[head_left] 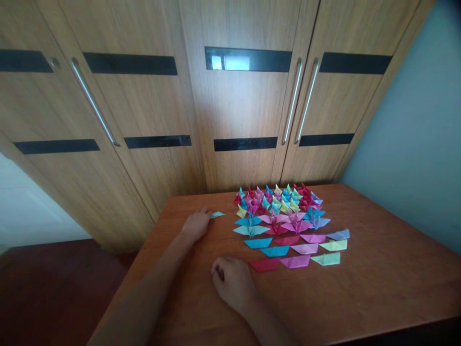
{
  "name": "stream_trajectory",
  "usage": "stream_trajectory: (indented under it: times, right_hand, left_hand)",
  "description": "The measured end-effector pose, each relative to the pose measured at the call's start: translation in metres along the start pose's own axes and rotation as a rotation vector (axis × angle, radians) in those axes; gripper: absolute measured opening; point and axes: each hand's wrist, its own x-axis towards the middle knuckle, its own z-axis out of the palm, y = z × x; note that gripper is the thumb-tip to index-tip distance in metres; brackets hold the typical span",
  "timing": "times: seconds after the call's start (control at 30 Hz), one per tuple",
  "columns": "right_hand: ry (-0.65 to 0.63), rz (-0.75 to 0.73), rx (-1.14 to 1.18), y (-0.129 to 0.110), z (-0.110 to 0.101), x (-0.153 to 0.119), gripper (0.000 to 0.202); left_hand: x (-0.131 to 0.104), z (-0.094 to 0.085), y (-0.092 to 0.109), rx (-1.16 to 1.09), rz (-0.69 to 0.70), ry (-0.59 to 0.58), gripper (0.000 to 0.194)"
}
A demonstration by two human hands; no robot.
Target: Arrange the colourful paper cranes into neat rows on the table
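Note:
At the left part of the table, my left hand (197, 225) is closed with its fingertips on one end of a small light-blue folded paper piece (217, 215). The other end sticks out to the right of the fingers. Nearer to me, my right hand (234, 284) rests on the table, curled into a loose fist, with nothing seen in it. Just right of that hand lies a red folded paper strip (264, 265), the closest of several flat, boat-shaped pieces in pink, blue, yellow and green. Behind these are origami cranes with spread wings, such as a light-blue crane (251, 230).
A dense group of small upright folded cranes (275, 199) fills the back of the brown wooden table (378, 269). Wooden wardrobe doors (245, 105) with metal handles stand directly behind the table. A pale blue wall (414, 144) is on the right.

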Motion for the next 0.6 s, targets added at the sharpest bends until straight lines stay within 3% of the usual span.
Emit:
stream_trajectory:
  times: [0.33,0.6]
  right_hand:
    - [0.015,-0.007,0.0,-0.001,-0.001,-0.003,0.012]
    - [0.057,-0.014,0.045,0.002,0.003,-0.003,0.012]
  left_hand:
    - [-0.046,-0.011,-0.006,-0.106,0.047,0.014,0.038]
    - [-0.064,-0.005,-0.002,-0.448,0.039,0.219,0.024]
